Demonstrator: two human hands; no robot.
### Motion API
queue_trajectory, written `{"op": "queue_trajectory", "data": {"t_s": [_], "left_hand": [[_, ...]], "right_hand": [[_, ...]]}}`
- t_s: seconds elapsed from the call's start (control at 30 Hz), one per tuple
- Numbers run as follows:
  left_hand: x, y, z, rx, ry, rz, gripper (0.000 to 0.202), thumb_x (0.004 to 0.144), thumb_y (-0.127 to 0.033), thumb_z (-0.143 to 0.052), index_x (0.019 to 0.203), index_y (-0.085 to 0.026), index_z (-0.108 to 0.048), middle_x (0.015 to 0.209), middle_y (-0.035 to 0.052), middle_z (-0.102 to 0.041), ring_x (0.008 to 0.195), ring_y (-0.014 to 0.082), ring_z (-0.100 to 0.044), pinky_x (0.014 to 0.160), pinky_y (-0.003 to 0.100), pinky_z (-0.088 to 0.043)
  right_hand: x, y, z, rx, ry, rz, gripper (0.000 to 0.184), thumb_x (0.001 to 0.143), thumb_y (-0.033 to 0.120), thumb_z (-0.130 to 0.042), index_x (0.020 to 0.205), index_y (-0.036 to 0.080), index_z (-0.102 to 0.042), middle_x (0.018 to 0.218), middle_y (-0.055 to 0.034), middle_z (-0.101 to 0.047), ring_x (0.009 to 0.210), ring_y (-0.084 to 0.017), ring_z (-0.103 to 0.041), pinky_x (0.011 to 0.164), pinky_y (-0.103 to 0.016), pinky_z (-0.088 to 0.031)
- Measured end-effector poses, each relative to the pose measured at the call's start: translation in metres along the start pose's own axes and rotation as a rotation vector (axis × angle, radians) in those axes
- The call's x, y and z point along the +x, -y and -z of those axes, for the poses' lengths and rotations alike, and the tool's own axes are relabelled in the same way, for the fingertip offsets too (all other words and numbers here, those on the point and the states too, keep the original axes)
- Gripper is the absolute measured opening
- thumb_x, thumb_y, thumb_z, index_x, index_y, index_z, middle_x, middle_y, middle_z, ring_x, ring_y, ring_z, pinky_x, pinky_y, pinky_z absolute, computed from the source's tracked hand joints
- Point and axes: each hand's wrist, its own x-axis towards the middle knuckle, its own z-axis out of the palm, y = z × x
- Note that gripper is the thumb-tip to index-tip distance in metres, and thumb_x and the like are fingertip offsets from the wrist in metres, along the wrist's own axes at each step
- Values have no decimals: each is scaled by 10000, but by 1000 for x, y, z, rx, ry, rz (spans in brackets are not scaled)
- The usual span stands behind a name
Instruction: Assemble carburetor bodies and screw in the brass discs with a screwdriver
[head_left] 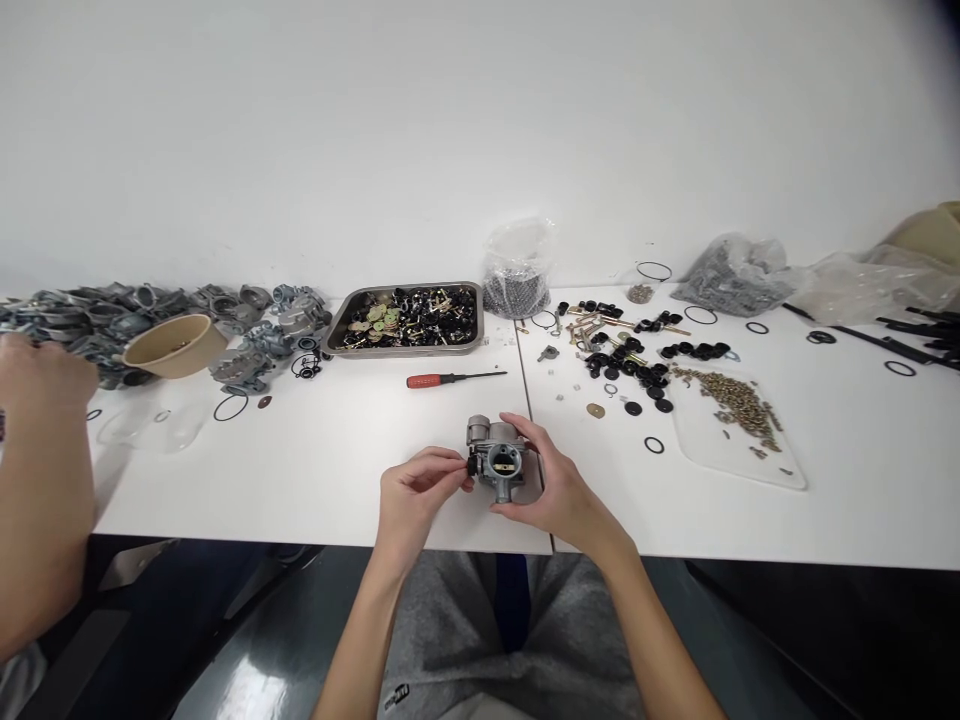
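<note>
Against a pale wall (pixel 480 120), we have two white tables (pixel 750 520) butted together. Near the front edge, by the seam, we hold the carburetor (pixel 501 446): our right hand (pixel 561 492) curves round its side, thumb and fingers spread, while our left hand (pixel 420 495) pinches its black knob (pixel 472 466) between fingertips. Beyond it lies a screwdriver (pixel 450 379).

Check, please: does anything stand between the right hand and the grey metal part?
Nothing visible does: the right hand grips the grey metal part directly. The left hand holds a small black piece at its left side; the screwdriver lies beyond.
</note>
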Motion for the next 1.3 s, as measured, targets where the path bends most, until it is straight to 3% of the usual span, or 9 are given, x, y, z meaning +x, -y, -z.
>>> {"op": "queue_trajectory", "data": {"t_s": [0.17,0.3,0.37,0.47,0.67,0.83,1.0,1.13,1.3], "left_hand": [[17,-14,26,229,41,-55,176,798,-289,-709,936,-182,-733,859,67,-721,770,197,-685,773,353,-556],[75,-26,62,708,-12,-336,257,816,-345,-649,1033,-219,-705,1092,87,-684,954,236,-638,854,406,-517],[112,-27,73,946,14,-358,374,787,-369,-663,1127,-215,-678,1183,108,-640,1122,291,-569,962,466,-461],[154,-20,76,1088,174,-254,527,719,-432,-713,1182,-184,-667,1151,133,-630,1109,321,-559,981,487,-435],[169,-12,64,901,334,-195,312,725,-432,-702,886,-168,-737,938,85,-692,847,225,-624,777,350,-493],[169,-34,48,367,248,-166,297,724,-362,-747,889,-121,-695,692,60,-685,599,152,-602,596,290,-483],[183,-46,22,-133,100,-324,238,778,-305,-710,890,-129,-595,828,66,-690,489,115,-592,491,269,-463],[174,-31,10,-120,-54,-454,217,799,-282,-697,896,-139,-565,816,38,-681,461,99,-584,482,262,-478],[161,-17,4,-27,-48,-467,188,815,-271,-685,868,-142,-558,814,41,-678,489,115,-609,492,276,-508]], "right_hand": [[-3,2,2,21,53,-33,987,722,460,-784,1509,394,-193,1538,-48,-323,1385,-288,-375,1096,-440,-419],[-5,5,19,13,104,-70,1043,701,550,-779,1521,424,-145,1598,-33,-201,1441,-328,-271,1121,-514,-366],[1,5,34,5,77,-89,896,781,563,-704,1510,431,-201,1594,-23,-221,1438,-329,-276,1124,-543,-342],[22,8,64,3,7,-86,536,910,553,-536,1412,395,-433,1505,-34,-400,1358,-309,-405,1076,-528,-386],[80,13,99,40,-71,49,338,922,492,-537,1074,227,-680,1138,-67,-669,1075,-229,-613,974,-400,-460],[110,7,93,153,-151,101,334,910,472,-550,965,169,-679,952,-73,-700,860,-174,-641,796,-322,-501],[118,-15,81,238,-343,51,343,911,463,-531,888,142,-649,742,-54,-669,645,-133,-577,600,-264,-456],[115,-30,74,186,-366,27,326,914,440,-519,837,149,-645,667,-31,-639,587,-122,-542,577,-255,-432],[115,-39,62,11,-307,-22,320,936,414,-490,826,164,-656,663,-13,-631,579,-119,-538,577,-253,-401]]}}
